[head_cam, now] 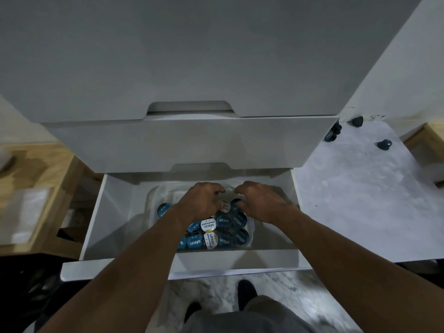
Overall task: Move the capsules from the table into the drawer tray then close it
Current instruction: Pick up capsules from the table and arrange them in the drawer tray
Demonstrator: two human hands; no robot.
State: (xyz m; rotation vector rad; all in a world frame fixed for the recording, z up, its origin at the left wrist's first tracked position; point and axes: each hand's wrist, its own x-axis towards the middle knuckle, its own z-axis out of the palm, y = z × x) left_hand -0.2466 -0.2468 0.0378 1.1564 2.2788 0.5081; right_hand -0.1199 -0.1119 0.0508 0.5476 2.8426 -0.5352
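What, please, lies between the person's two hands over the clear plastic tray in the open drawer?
In the head view, a white-and-gold-lidded capsule and a blue-lidded capsule show between the left hand and right hand.

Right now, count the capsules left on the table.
3 visible: one capsule by the wall, one against the cabinet side, one farther right. The cabinet may hide more.
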